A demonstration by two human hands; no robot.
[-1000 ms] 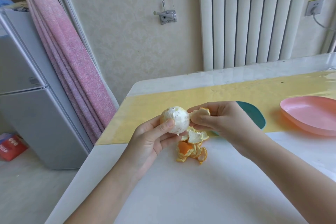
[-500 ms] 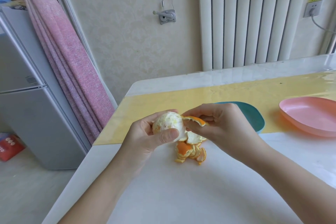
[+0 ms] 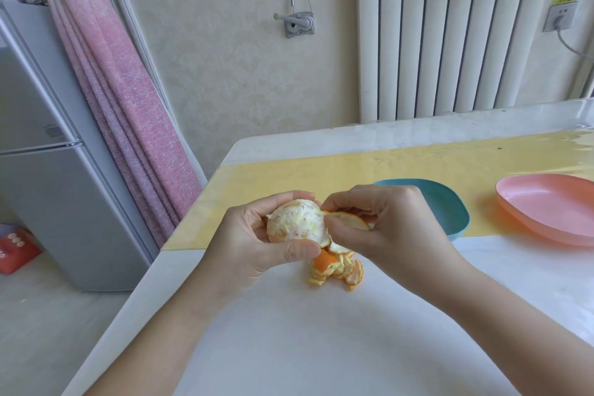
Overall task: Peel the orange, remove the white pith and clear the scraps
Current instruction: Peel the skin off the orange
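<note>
A red box (image 3: 16, 251) lies on the floor at far left, at the foot of a grey fridge (image 3: 48, 170), with a pink curtain (image 3: 122, 106) hanging beside it. Over the white table (image 3: 289, 347), your left hand (image 3: 257, 251) grips the orange (image 3: 297, 222), fingers curled over its top and thumb pressed against its lower front. The fruit is almost bare of rind, coated in white pith, and held in the air above the table's middle. On the wall high above it sits a small metal crank fitting (image 3: 299, 24). Directly beneath the fruit, a pile of peel scraps (image 3: 337, 270) rests on the table between your wrists. Just right of the orange, a strip of peel (image 3: 348, 220) meets the fruit's right side; whether it is attached there cannot be told. Your right hand (image 3: 392, 228) pinches that strip between thumb and curled fingertips. Behind your knuckles, a teal dish (image 3: 450, 212) sits on a yellow mat (image 3: 353, 170), partly hidden by the hand. A white radiator (image 3: 450, 32) stands against the wall beyond. Further right, apart from the teal one, a pink dish (image 3: 546, 206) lies near the mat's front edge. A wall socket (image 3: 562, 14) with a plugged cable closes the scene.
</note>
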